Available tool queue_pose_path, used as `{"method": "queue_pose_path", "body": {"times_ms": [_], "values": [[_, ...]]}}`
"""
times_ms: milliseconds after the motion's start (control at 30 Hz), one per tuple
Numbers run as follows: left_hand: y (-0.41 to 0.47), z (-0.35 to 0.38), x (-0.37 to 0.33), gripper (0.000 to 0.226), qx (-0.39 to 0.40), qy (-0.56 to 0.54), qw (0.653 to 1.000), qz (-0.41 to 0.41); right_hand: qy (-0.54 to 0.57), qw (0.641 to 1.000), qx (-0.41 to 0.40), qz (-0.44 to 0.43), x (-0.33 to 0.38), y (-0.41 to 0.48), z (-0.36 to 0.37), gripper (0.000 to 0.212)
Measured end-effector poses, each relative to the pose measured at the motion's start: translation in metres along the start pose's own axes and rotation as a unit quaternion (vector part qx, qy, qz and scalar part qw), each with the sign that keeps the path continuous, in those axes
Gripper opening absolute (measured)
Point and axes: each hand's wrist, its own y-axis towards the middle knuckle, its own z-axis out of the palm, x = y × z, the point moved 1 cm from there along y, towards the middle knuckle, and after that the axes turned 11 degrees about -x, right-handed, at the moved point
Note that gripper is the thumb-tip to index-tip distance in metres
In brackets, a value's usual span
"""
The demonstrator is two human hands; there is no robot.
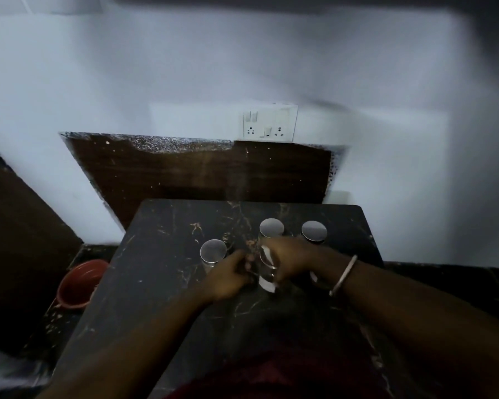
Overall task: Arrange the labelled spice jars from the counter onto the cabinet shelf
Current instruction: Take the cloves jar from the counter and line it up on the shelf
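Reaching over the black marble counter (156, 283), my left hand (231, 272) and right hand (288, 254) both clasp a clear glass spice jar (267, 279) mid-counter, probably steadying it for lifting. Three silver-lidded glass jars (271, 227) wait left and beyond; no shelf shows.

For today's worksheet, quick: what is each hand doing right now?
Left hand: curled beside the jar; grip cannot be told.
Right hand: holding the jar.
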Motion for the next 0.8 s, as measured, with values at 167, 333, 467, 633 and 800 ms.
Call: {"method": "queue_pose_path", "body": {"times_ms": [167,333,467,633,800], "values": [[0.005,-0.041,-0.071,0.044,-0.011,-0.223,0.972,0.070,0.124,0.991,-0.028,-0.040,0.037,-0.015,-0.128,0.091],[-0.006,-0.063,-0.143,0.065,-0.065,-0.367,0.919,0.129,0.313,0.933,-0.155,-0.089,0.062,-0.045,-0.189,0.067],[-0.019,-0.071,-0.178,0.068,-0.091,-0.477,0.855,0.182,0.499,0.800,-0.308,-0.129,0.087,-0.064,-0.181,0.043],[-0.029,-0.074,-0.205,0.061,-0.062,-0.514,0.825,0.229,0.645,0.635,-0.384,-0.183,0.116,-0.076,-0.161,0.036],[-0.035,-0.074,-0.219,0.054,-0.045,-0.523,0.819,0.231,0.649,0.606,-0.430,-0.163,0.124,-0.087,-0.164,0.041]]}}
